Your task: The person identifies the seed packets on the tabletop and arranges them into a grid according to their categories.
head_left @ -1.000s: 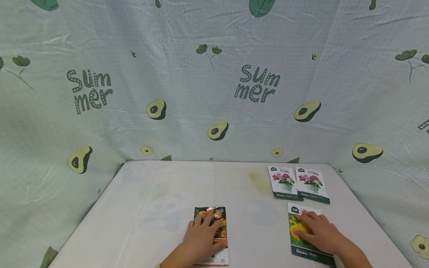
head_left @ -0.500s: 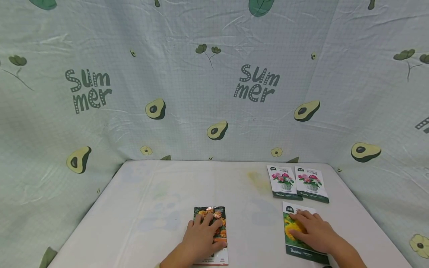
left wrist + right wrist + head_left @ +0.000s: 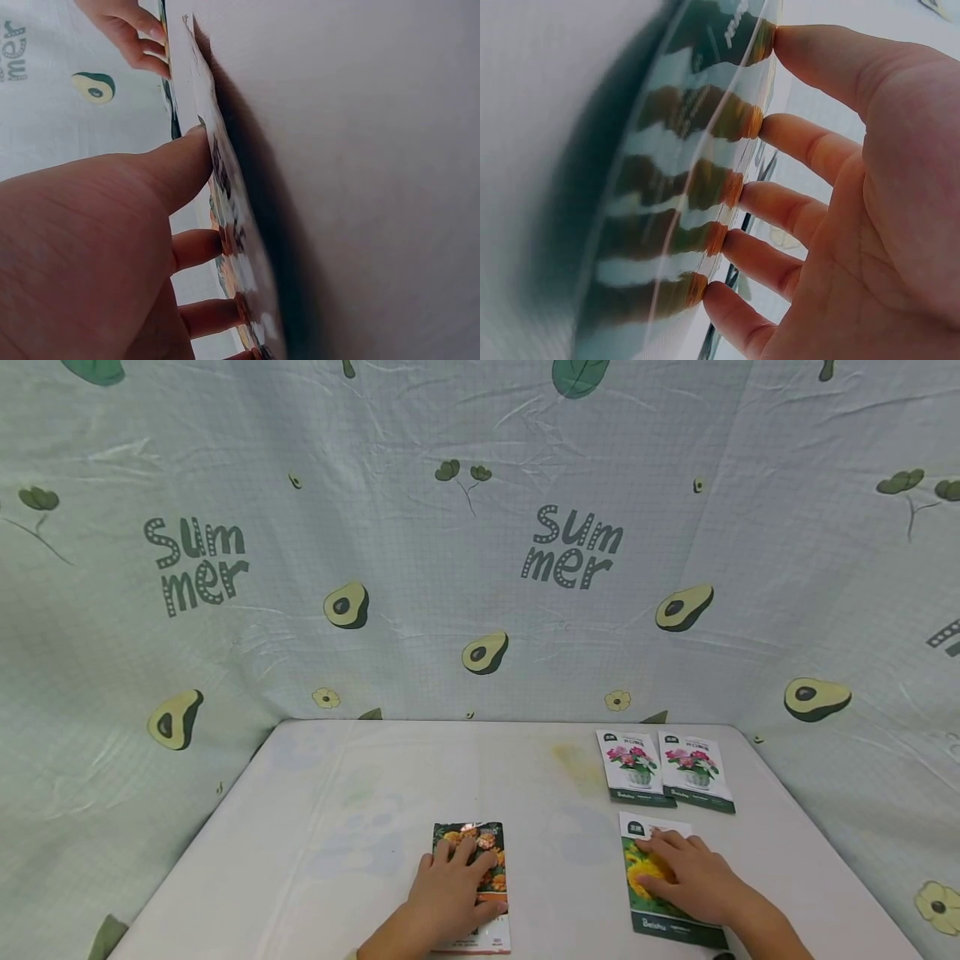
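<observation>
Two flower seed packets lie flat under my hands at the near side of the table. My left hand (image 3: 447, 893) rests with spread fingertips on a packet with orange flowers (image 3: 493, 883). In the left wrist view, the thumb and fingertips touch the top face of that packet (image 3: 238, 225). On the right, my right hand (image 3: 693, 878) presses fingertips onto a packet with a yellow flower and a dark green band (image 3: 663, 925). The right wrist view has all its fingertips on the glossy face of this packet (image 3: 656, 217), which mirrors them. Part of each picture is hidden by the hand.
Two packets with pink flowers lie at the back right: a left one (image 3: 633, 767) and a right one (image 3: 697, 768), their edges meeting or slightly overlapping. The white table (image 3: 360, 827) ends at a hanging sheet (image 3: 420, 543) printed with avocados.
My right hand has slid the yellow-flower packet to the left across the table. My left hand and the orange-flower packet have stayed in place.
</observation>
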A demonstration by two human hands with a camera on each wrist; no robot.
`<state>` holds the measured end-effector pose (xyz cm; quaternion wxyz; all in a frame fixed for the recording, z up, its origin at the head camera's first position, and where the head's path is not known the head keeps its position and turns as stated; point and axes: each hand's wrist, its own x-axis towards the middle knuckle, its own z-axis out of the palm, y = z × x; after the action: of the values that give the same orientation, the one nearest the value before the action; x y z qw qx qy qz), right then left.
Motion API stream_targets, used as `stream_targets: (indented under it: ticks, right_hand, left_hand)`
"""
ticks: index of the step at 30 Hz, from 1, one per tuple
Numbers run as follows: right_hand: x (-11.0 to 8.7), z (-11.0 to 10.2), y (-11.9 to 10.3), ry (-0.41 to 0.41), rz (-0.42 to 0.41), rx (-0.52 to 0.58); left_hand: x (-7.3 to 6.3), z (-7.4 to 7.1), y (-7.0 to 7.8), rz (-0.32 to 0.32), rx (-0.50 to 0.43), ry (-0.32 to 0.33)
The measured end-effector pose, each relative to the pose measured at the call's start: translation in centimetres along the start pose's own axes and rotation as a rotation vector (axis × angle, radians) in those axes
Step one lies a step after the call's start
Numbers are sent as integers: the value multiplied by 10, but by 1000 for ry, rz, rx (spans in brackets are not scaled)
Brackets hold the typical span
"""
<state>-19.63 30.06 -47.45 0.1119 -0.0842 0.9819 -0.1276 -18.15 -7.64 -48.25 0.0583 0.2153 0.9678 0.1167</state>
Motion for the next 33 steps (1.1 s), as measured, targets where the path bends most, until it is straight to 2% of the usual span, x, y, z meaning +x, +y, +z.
stream_targets:
  ticks: [12,24,33]
  right_hand:
    - [-1,-1,-10,-4,-27,11]
    - [1,0,-21,-22,-21,28]
    - [3,3,-27,-16,-62,29]
  left_hand:
    - [-2,-10,4,-4,-13,-50]
    - [-5,-11,6,-1,13,-31]
    - [-4,-8,4,6,5,-22]
